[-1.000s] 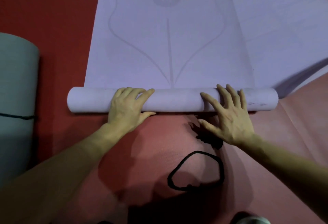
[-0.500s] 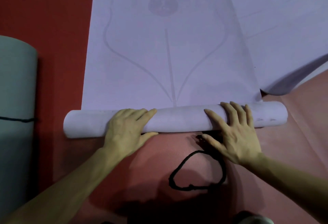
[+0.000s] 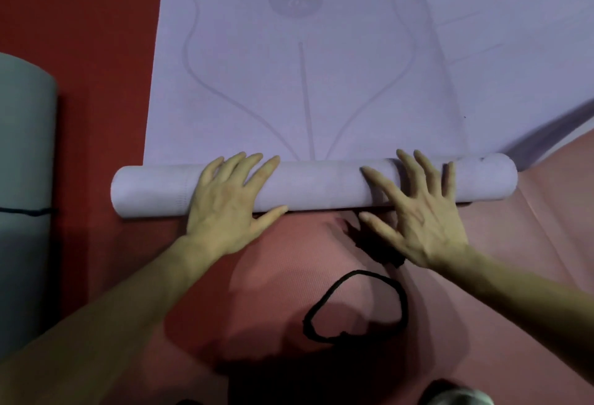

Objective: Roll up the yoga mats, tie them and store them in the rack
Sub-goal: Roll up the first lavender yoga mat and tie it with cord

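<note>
Lavender mat (image 3: 308, 83) partly rolled, roll lying crosswise under both palms. Left hand (image 3: 225, 208) flat on left half, fingers spread, not gripping. Right hand (image 3: 418, 212) flat on right half (thumb on pink mat (image 3: 530, 244)). Black strap (image 3: 353, 305) nearer, untouched.

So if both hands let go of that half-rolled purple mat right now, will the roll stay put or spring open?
Probably it loosens: the purple mat roll is untied, and the black loop lies unused nearby. Being a cylinder, it likely rolls if nudged. Left hand and right hand press flat on it, suggesting soft, springy foam.
</note>
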